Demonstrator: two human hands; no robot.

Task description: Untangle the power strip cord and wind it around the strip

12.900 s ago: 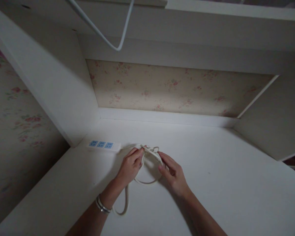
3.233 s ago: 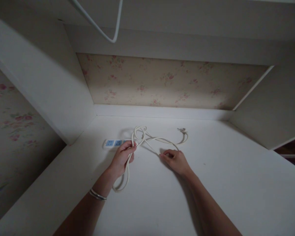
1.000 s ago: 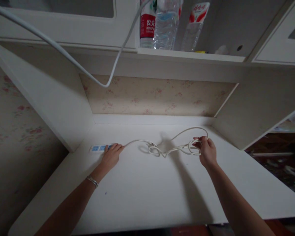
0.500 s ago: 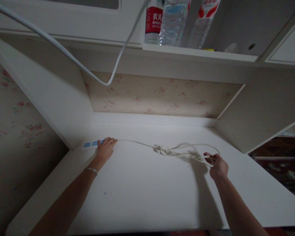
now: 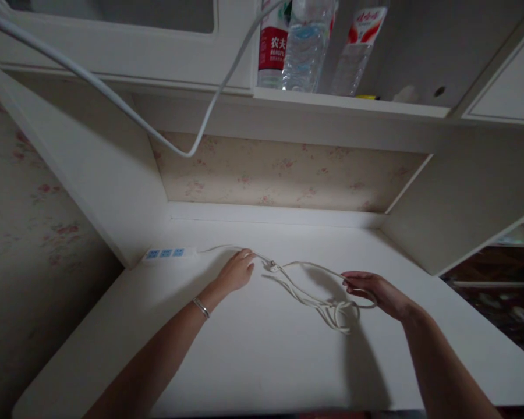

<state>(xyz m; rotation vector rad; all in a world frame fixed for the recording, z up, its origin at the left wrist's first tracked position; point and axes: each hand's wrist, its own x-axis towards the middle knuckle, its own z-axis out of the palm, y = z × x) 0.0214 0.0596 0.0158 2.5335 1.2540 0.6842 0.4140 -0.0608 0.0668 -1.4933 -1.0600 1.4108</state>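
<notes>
A white power strip (image 5: 170,254) with blue socket faces lies at the back left of the white desk. Its thin white cord (image 5: 317,302) runs right to a plug (image 5: 272,266) and a loosely bunched, partly tangled coil. My left hand (image 5: 236,271) is at the cord between strip and plug, fingers stretched out and thumb apart. It is just left of the plug and does not grip it. A loop of the cord is pinched between the thumb and fingers of my right hand (image 5: 371,289), to the right of the coil and slightly above the desk.
Overhead is a white cabinet shelf (image 5: 353,103) with several plastic bottles (image 5: 308,52). A thick white bent tube (image 5: 187,154) hangs across the upper left. White side panels (image 5: 100,151) bound the desk (image 5: 244,361), with floral wallpaper (image 5: 283,171) behind.
My left hand has left the power strip and moved right along the cord towards the plug. My right hand has shifted its hold to one loop, and the bunched coil has dropped lower on the desk.
</notes>
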